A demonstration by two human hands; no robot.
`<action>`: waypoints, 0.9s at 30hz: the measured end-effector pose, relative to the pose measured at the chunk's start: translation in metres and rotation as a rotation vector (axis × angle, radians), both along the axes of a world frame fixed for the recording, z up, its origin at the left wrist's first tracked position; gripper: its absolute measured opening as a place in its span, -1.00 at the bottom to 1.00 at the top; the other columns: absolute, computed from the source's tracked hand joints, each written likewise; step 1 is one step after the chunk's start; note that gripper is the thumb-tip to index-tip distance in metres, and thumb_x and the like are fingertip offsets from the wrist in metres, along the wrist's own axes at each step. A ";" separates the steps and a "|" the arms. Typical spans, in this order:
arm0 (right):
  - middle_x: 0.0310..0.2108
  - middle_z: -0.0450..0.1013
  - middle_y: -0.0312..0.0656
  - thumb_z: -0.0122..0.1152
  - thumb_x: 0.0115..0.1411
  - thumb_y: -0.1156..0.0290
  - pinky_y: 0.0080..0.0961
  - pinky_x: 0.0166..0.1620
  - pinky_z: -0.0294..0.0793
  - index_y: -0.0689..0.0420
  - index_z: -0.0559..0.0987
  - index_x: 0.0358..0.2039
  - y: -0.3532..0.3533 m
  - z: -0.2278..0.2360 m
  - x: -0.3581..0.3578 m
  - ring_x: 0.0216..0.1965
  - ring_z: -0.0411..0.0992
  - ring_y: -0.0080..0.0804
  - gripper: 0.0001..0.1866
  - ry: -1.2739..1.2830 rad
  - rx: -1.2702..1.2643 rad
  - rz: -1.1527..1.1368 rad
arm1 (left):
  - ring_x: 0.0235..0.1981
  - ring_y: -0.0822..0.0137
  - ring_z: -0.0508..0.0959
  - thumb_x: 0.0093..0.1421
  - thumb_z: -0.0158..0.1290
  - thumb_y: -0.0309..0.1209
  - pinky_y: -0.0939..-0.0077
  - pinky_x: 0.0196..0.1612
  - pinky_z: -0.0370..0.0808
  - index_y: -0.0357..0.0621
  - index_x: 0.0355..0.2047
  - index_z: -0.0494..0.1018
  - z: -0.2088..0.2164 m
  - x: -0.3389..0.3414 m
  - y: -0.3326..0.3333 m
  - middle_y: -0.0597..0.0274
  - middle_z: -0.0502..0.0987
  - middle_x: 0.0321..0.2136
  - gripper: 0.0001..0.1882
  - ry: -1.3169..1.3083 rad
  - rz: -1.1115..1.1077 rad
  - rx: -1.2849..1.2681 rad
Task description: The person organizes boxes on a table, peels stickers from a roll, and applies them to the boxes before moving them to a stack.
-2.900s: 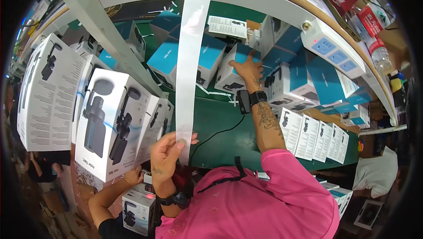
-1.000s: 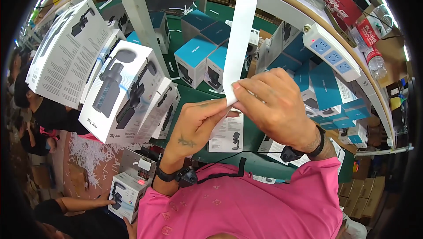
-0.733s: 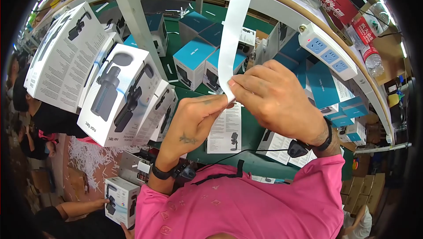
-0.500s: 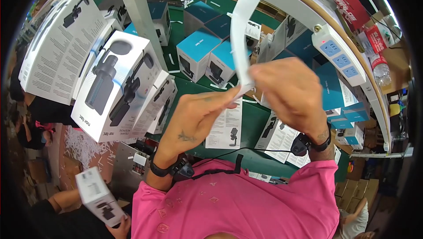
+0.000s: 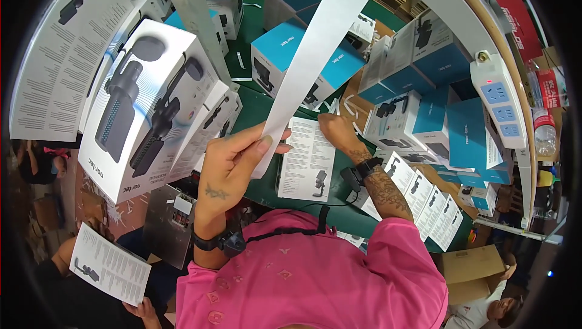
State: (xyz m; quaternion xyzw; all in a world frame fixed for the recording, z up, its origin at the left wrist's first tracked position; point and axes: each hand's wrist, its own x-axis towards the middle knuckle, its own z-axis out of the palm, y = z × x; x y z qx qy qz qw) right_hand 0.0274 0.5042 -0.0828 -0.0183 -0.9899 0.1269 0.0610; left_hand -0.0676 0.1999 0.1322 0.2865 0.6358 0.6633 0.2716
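My left hand (image 5: pixel 230 165) pinches a long white strip (image 5: pixel 321 44) between thumb and fingers. The strip runs up and to the right, past the top edge, and its lower end hangs just below my fingers. On the green table, a white printed box (image 5: pixel 306 159) with a microphone picture lies under and between my hands. By the box's upper right corner, my right hand (image 5: pixel 339 132) rests low with fingers curled; what they hold, if anything, is hidden. Small white strip scraps (image 5: pixel 333 106) lie just beyond it.
Large microphone boxes (image 5: pixel 142 117) stack at the left beside a pale post (image 5: pixel 194 20). Blue-topped boxes (image 5: pixel 282 44) stand ahead and at right. A power strip (image 5: pixel 500 101) hangs on the frame. Bottom left, another person holds a white box (image 5: pixel 112 265). Several printed boxes (image 5: pixel 418 198) lie right.
My hands, together on the strip before, have parted. The left has drawn back holding the strip; the right has dropped to the table beside the box. The other person's box has turned.
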 end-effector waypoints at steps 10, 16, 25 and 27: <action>-0.29 0.54 0.01 0.09 0.15 0.40 -0.17 -0.23 0.55 0.26 0.56 -0.34 -0.002 0.011 -0.005 -0.30 0.55 -0.01 -0.82 -0.243 0.004 0.058 | -0.16 0.37 0.67 0.37 -0.07 -0.49 0.71 -0.37 0.46 -0.30 0.08 0.48 -0.004 -0.002 0.006 0.13 0.65 -0.15 -0.68 -0.016 -0.013 0.027; 0.10 0.34 0.26 0.22 0.12 -0.18 0.05 0.25 0.14 0.42 0.29 0.17 -0.041 0.021 0.036 0.17 0.31 0.10 -0.08 -0.078 0.080 0.042 | -0.15 0.37 0.67 0.38 -0.06 -0.46 0.71 -0.36 0.47 -0.30 0.09 0.47 -0.003 -0.001 0.004 0.14 0.65 -0.14 -0.67 -0.007 -0.016 0.024; 0.15 0.31 0.08 0.52 -0.33 -0.30 0.24 0.23 0.10 0.22 0.03 0.38 -0.040 0.029 -0.002 0.21 0.26 0.13 0.41 -0.481 -0.090 0.066 | -0.16 0.35 0.66 0.38 -0.05 -0.45 0.71 -0.28 0.46 -0.33 0.11 0.45 -0.003 0.005 0.000 0.10 0.64 -0.12 -0.66 -0.046 -0.044 0.073; 0.06 0.36 0.12 0.56 -0.37 -0.27 0.19 0.18 0.19 0.25 -0.03 0.40 -0.044 0.027 0.005 0.12 0.33 0.16 0.47 -0.423 -0.094 0.048 | -0.16 0.33 0.66 0.38 -0.05 -0.45 0.70 -0.27 0.46 -0.33 0.12 0.44 -0.002 0.005 -0.003 0.10 0.64 -0.12 -0.65 -0.063 -0.049 0.091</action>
